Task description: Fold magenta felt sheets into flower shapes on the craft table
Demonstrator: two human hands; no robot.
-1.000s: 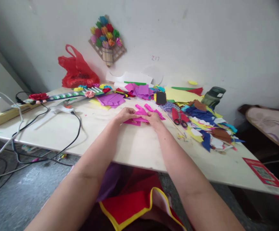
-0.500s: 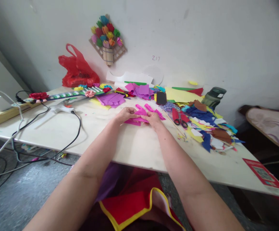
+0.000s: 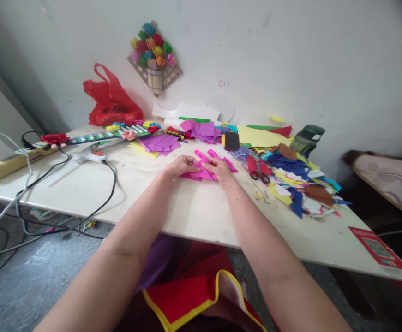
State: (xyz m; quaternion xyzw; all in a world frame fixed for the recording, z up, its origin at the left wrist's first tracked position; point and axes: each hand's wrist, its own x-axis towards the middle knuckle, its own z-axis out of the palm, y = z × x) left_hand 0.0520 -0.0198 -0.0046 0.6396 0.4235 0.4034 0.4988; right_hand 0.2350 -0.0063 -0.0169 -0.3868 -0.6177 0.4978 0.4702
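Observation:
Both of my hands are over the middle of the table with bright pink crepe paper (image 3: 205, 173) between them. My left hand (image 3: 183, 166) is closed, its thumb and fingers pinching the paper's left side. From the right, my right hand (image 3: 219, 169) pinches the same paper with thumb and forefinger. More pink pieces lie beneath and just behind the hands, some of them rolled or folded into strips. Exact folds under the fingers are hidden.
Scissors (image 3: 259, 173) and a heap of paper scraps (image 3: 301, 180) lie to the right, near a dark green bottle (image 3: 307, 140). Purple sheets (image 3: 161, 143) are behind. At left are a glue gun (image 3: 83, 157), its black cable, a power strip (image 3: 10, 165) and a red bag (image 3: 112, 103).
The pink paper between my hands has shifted and lies lower on its right side. My right thumb and fingers have changed position slightly; my left hand stays nearly in place.

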